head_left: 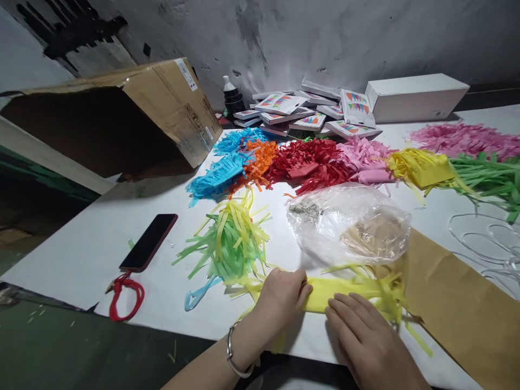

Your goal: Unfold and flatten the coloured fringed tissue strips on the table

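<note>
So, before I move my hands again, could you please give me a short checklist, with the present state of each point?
1. Left hand holding the yellow strip: ok, fingers closed on it.
2. Right hand gripping it firmly: cannot tell; fingers are extended at its near edge.
3. Fringe clear of the brown paper: not ok, the right end overlaps it.
4. Fringe strands separated: cannot tell, blurred.
5. Phone away from both hands: ok, far to the left.
6. Red strap away from the table edge: not ok, it reaches it.
</note>
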`<state>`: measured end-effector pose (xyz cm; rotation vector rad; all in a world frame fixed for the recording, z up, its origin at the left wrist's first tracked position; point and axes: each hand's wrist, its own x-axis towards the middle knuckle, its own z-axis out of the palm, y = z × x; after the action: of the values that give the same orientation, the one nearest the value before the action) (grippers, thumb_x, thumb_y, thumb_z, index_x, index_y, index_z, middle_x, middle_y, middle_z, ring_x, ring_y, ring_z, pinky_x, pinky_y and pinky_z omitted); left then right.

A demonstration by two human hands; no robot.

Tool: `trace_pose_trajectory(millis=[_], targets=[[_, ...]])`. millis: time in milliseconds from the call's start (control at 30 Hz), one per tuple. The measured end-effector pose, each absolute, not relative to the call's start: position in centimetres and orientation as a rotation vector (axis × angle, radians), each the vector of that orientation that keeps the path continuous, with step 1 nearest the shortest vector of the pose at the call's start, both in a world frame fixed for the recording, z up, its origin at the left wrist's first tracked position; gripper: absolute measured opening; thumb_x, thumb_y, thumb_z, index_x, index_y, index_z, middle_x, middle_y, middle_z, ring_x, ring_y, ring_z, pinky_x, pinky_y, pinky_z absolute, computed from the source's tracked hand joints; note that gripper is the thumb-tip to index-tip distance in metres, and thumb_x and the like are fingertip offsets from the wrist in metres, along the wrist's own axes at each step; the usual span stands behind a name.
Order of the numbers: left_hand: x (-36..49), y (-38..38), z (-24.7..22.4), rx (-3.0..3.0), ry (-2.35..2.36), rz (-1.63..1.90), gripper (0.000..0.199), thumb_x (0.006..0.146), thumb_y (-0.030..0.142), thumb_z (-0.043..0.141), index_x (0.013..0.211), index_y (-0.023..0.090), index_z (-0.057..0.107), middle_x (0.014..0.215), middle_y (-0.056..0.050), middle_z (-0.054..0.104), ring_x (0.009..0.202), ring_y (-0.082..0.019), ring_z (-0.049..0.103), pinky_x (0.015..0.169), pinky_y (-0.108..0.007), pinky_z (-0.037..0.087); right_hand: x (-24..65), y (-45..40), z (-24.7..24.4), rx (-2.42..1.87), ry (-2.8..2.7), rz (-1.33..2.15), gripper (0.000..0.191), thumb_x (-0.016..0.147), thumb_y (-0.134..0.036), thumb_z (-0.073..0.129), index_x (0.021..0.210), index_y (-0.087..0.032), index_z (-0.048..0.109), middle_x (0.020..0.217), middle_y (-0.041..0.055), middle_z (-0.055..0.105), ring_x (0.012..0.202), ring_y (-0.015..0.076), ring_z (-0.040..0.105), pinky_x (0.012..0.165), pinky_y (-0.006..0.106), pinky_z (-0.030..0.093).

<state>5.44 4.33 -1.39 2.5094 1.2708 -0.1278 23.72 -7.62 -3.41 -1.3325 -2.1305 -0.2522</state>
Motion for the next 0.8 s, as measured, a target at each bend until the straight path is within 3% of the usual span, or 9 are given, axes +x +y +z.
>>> trace_pose_trajectory(millis=[100, 233, 333, 467, 533, 633, 700, 800], targets=[[5.1, 4.9, -1.6, 2.511, 1.255, -0.105, 0.009, 0.096, 0.025, 0.06, 0.09, 0.021, 0.067, 0.078, -0.004, 0.077, 0.072, -0.025, 0.072, 0.059, -0.03, 0.039, 22.5, -7.0, -4.9, -1.411, -2.089, -0.199, 0.029, 0.099, -0.006, 0.042, 0.11, -0.013, 0.067, 0.105, 0.009, 0.074, 0.1, 0.0243, 0.067, 0.093, 0.039, 0.046], [5.0, 5.7, -1.5, 2.534, 1.242, -0.046, 0.01, 0.098, 0.021, 0.057, 0.094, 0.022, 0.065, 0.08, -0.003, 0.076, 0.073, -0.023, 0.07, 0.061, -0.03, 0.041, 22.5, -6.9, -5.9, -1.418, -2.104, -0.177, 0.023, 0.101, -0.009, 0.044, 0.109, -0.012, 0.066, 0.105, 0.0101, 0.072, 0.099, 0.025, 0.065, 0.086, 0.038, 0.046], [5.1, 5.5, -1.1, 2.571, 1.258, 0.008, 0.011, 0.096, 0.015, 0.056, 0.096, 0.019, 0.065, 0.094, -0.008, 0.074, 0.087, -0.027, 0.067, 0.074, -0.037, 0.046, 22.3, -7.0, -6.3, -1.448, -2.025, -0.159, 0.027, 0.101, -0.007, 0.04, 0.11, -0.013, 0.065, 0.106, 0.0112, 0.071, 0.101, 0.0257, 0.063, 0.087, 0.039, 0.044], [4.6, 4.0, -1.2, 2.741, 0.904, 0.277, 0.023, 0.093, 0.026, 0.066, 0.115, 0.02, 0.062, 0.119, -0.01, 0.068, 0.11, -0.03, 0.059, 0.096, -0.047, 0.04, 21.8, -6.7, -6.3, -1.481, -1.914, -0.035, 0.026, 0.099, -0.004, 0.04, 0.1, -0.016, 0.063, 0.095, 0.0092, 0.068, 0.092, 0.0234, 0.062, 0.083, 0.039, 0.044], [4.2, 3.2, -1.8, 2.812, 0.679, 0.419, 0.02, 0.093, 0.024, 0.065, 0.112, 0.021, 0.062, 0.113, -0.006, 0.069, 0.107, -0.026, 0.059, 0.098, -0.046, 0.038, 21.7, -6.3, -5.7, -1.478, -1.884, 0.025, 0.024, 0.1, -0.006, 0.041, 0.097, -0.018, 0.061, 0.09, 0.007, 0.065, 0.087, 0.0203, 0.061, 0.081, 0.035, 0.045], [3.9, 2.6, -2.9, 2.816, 0.619, 0.537, 0.013, 0.096, 0.012, 0.056, 0.102, 0.021, 0.063, 0.1, -0.003, 0.071, 0.1, -0.022, 0.059, 0.1, -0.044, 0.035, 21.8, -6.0, -4.6, -1.441, -1.904, 0.045, 0.018, 0.102, -0.013, 0.043, 0.104, -0.018, 0.06, 0.099, 0.0084, 0.066, 0.094, 0.0202, 0.061, 0.085, 0.033, 0.046], [3.7, 2.4, -3.3, 2.782, 0.633, 0.543, 0.017, 0.098, 0.009, 0.052, 0.099, 0.021, 0.063, 0.097, -0.003, 0.071, 0.098, -0.021, 0.059, 0.102, -0.044, 0.033, 21.8, -6.0, -4.2, -1.422, -1.948, 0.009, 0.02, 0.103, -0.015, 0.042, 0.105, -0.018, 0.062, 0.101, 0.0083, 0.067, 0.096, 0.0216, 0.06, 0.087, 0.035, 0.044], [3.2, 2.1, -3.3, 2.743, 0.658, 0.558, 0.018, 0.101, 0.013, 0.048, 0.1, 0.022, 0.064, 0.094, -0.002, 0.071, 0.094, -0.02, 0.059, 0.101, -0.044, 0.032, 22.3, -6.5, -4.3, -1.416, -1.996, -0.02, 0.032, 0.104, -0.011, 0.034, 0.095, -0.019, 0.063, 0.089, 0.0056, 0.066, 0.089, 0.0207, 0.058, 0.086, 0.036, 0.04]])
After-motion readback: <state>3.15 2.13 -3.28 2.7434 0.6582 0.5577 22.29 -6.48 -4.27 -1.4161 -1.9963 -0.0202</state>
